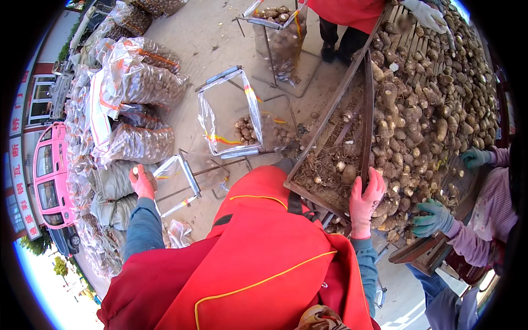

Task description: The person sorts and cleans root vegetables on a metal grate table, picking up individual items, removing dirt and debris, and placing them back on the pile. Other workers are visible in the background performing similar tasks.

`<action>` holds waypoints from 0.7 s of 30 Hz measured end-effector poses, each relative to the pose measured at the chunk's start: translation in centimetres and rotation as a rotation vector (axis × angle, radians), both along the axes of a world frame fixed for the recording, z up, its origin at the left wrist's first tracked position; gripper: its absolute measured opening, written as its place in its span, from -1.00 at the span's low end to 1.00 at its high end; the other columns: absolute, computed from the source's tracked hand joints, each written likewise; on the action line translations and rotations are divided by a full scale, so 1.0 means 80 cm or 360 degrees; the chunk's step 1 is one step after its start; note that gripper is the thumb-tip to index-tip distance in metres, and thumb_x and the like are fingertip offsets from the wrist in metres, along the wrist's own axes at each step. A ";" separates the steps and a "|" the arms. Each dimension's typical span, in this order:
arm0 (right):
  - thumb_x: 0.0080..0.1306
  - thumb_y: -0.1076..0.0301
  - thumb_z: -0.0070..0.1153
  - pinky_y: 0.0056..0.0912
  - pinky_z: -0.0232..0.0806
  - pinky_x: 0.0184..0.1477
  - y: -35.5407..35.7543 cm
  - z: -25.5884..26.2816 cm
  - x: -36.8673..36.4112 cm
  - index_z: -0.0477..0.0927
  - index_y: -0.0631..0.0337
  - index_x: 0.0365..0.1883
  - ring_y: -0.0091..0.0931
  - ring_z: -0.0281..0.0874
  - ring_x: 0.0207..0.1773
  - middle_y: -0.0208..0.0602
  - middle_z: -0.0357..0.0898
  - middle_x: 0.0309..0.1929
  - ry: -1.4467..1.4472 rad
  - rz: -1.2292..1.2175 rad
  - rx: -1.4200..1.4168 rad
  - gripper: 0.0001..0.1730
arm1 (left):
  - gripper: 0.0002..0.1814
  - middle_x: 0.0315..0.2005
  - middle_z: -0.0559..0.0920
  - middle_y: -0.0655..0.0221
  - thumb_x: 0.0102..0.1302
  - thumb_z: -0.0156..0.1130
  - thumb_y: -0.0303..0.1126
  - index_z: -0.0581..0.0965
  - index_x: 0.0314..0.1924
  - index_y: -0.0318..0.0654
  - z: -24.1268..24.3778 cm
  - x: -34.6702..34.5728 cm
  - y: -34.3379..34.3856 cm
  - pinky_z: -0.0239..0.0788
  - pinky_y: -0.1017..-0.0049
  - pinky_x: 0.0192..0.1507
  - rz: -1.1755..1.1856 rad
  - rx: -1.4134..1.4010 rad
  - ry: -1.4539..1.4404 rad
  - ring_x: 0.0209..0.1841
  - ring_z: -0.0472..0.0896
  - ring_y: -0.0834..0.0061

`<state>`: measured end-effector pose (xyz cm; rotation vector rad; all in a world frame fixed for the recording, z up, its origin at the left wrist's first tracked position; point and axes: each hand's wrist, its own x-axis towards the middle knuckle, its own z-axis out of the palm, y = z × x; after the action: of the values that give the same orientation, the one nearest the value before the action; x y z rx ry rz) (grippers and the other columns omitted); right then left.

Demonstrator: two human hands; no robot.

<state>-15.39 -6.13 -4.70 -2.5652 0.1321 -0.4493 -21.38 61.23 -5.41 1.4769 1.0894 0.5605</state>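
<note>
My left hand (pixel 143 183), in a pink glove, is held out to the left with a brown taro corm (pixel 152 180) in its fingers, a pale cut spot showing. Below it stands a metal bag frame (pixel 189 175) with a clear plastic bag over it. My right hand (pixel 365 204), also in a pink glove, lies with thumb and fingers apart over the near end of a dark divider rail (pixel 366 123), beside the heaped taro corms (pixel 402 136). Left of the rail is a wooden trough (pixel 309 175) holding root fibres and a few corms.
Another bag frame (pixel 218 76) stands ahead, its bag partly filled; a fuller bag (pixel 280 45) is beyond. Filled sacks (pixel 152 84) are stacked at left near a pink van (pixel 49 177). A co-worker's gloved hands (pixel 433 218) reach in from the right; another person (pixel 346 20) stands at the far side.
</note>
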 end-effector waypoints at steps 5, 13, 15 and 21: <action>0.16 0.42 0.22 -0.04 0.18 0.23 -0.002 -0.004 -0.002 0.43 0.28 0.13 -0.11 0.35 0.16 -0.06 0.45 0.08 0.0009 -0.0046 -0.0007 -0.47 | -0.32 0.01 0.61 0.13 0.26 0.26 0.01 0.42 0.27 -0.26 -0.010 0.017 -0.016 0.26 0.40 0.18 -0.0862 0.0214 0.1300 0.12 0.50 0.25; 0.13 0.28 0.26 -0.06 0.25 0.16 0.002 0.005 0.008 0.51 0.20 0.06 -0.16 0.40 0.15 -0.20 0.49 0.06 -0.0038 -0.0209 0.0141 -0.50 | -0.60 0.15 0.41 0.11 0.29 0.26 -0.30 0.51 0.09 -0.30 -0.037 0.244 -0.196 0.24 0.32 0.25 -0.1376 0.1406 0.0336 0.22 0.39 0.22; 0.14 0.27 0.26 -0.06 0.25 0.16 0.001 0.003 0.005 0.51 0.19 0.05 -0.18 0.40 0.16 -0.21 0.48 0.06 -0.0071 -0.0265 0.0161 -0.51 | -0.62 0.18 0.40 0.13 0.28 0.27 -0.38 0.52 0.08 -0.29 0.020 0.310 -0.352 0.23 0.30 0.27 -0.1705 0.1507 -0.0065 0.24 0.38 0.21; 0.13 0.28 0.24 -0.08 0.30 0.09 0.000 0.010 0.005 0.53 0.20 -0.02 -0.18 0.45 0.10 -0.21 0.51 -0.01 -0.0181 -0.0312 0.0236 -0.56 | -0.55 0.15 0.47 0.16 0.10 0.38 -0.41 0.55 0.04 -0.25 0.072 0.364 -0.697 0.25 0.22 0.24 -0.2809 0.1534 -0.1192 0.23 0.40 0.07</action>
<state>-15.02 -6.12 -3.91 -2.3848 0.3647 -0.6330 7.71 5.43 0.31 2.0559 -1.3109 0.1982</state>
